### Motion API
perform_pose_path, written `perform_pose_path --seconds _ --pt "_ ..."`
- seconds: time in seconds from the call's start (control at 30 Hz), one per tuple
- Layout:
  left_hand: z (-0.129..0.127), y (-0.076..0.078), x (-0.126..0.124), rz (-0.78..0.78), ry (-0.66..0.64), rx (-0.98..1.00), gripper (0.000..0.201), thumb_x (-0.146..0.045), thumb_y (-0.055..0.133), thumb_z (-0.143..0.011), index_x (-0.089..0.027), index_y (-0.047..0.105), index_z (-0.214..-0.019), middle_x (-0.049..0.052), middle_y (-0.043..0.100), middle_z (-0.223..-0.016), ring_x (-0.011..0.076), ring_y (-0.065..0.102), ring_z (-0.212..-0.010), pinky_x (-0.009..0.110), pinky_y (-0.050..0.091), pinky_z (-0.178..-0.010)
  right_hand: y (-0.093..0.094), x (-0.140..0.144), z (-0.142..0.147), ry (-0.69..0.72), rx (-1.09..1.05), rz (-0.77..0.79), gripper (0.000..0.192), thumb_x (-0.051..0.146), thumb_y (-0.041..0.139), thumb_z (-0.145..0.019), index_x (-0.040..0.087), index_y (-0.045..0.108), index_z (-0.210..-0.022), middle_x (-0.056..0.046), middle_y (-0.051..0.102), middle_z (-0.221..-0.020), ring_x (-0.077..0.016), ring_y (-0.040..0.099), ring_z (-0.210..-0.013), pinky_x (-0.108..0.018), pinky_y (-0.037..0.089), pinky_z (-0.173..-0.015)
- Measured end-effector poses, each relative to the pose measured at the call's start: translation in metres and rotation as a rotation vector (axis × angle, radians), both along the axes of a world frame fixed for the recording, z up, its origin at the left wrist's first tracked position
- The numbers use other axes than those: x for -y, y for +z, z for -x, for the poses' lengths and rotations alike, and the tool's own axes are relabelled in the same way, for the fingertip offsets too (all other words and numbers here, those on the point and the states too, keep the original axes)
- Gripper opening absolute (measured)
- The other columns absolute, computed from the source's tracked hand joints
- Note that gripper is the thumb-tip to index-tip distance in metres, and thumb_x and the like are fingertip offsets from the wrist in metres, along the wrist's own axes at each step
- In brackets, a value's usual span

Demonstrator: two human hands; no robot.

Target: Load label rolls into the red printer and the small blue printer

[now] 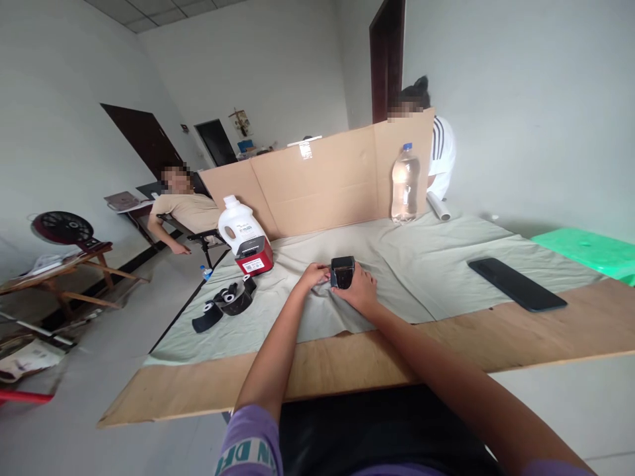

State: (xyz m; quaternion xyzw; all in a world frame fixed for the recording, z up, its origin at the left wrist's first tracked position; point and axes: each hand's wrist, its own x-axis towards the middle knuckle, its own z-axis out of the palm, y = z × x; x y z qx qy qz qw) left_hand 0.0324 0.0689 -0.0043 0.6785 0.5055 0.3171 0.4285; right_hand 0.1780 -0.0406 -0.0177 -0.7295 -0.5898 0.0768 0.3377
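Hands meet mid-table: left hand (313, 274) and right hand (358, 289) both grasp a small black boxy device (342, 272) resting on pale grey cloth (421, 277). At ten o'clock stands a white plastic jug (239, 225); at three o'clock, a flat black phone (516, 283).

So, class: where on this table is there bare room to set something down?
Free: the cloth between the small black box and the phone, and the bare wood along the near edge. Crowded: the left end, around the white jug and black tape rolls.
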Motion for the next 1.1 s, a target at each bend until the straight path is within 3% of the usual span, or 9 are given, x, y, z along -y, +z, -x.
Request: perform_pose_path --seconds 0.13,0.4,0.53,0.73,1.1 --pt "-0.001 0.000 -0.005 0.046 0.013 -0.017 0.011 -0.024 0.069 -0.074 -0.014 0.069 -0.077 0.003 0.067 -0.063 0.0136 0.061 -0.057 0.022 0.048 -0.053 0.000 0.001 -0.001 0.013 -0.008 -0.004 0.100 0.055 0.078 -0.067 0.011 0.037 -0.147 -0.021 0.059 -0.137 -0.0377 0.052 -0.126 -0.046 0.035 -0.103" --pt "0.002 -0.021 -0.002 0.020 0.072 0.022 0.007 -0.016 0.061 -0.074 -0.016 0.067 -0.070 0.000 0.065 -0.064 0.0106 0.057 -0.060 0.022 0.049 -0.065 0.001 0.002 -0.001 0.013 -0.020 0.002 0.095 0.054 0.079 -0.066 0.013 0.041 -0.143 -0.021 0.059 -0.136 -0.0377 0.053 -0.125 -0.046 0.035 -0.104" --pt "0.000 -0.025 -0.002 -0.006 0.114 0.026 0.009 -0.018 0.062 -0.074 -0.017 0.066 -0.067 -0.002 0.063 -0.061 0.0109 0.056 -0.059 0.023 0.047 -0.065 0.003 0.003 -0.003 0.044 -0.025 -0.002 0.090 0.053 0.079 -0.066 0.015 0.044 -0.140 -0.021 0.060 -0.135 -0.0375 0.054 -0.125 -0.044 0.038 -0.102" --pt "-0.008 -0.018 0.000 0.043 0.146 0.023 0.014 -0.018 0.061 -0.074 -0.017 0.059 -0.060 -0.002 0.060 -0.057 0.0089 0.051 -0.053 0.021 0.043 -0.057 0.007 0.004 -0.002 0.039 -0.019 -0.006 0.090 0.052 0.082 -0.064 0.013 0.045 -0.137 -0.021 0.061 -0.132 -0.0372 0.055 -0.124 -0.044 0.040 -0.102" --pt "-0.002 0.008 0.005 0.194 0.126 -0.088 0.017 -0.029 0.072 -0.069 -0.015 0.069 -0.077 0.005 0.071 -0.070 0.0133 0.063 -0.062 0.018 0.038 -0.046 0.005 0.000 -0.009 0.078 -0.016 -0.008 0.089 0.059 0.084 -0.059 0.018 0.048 -0.130 -0.018 0.064 -0.125 -0.0392 0.057 -0.120 -0.046 0.042 -0.098"
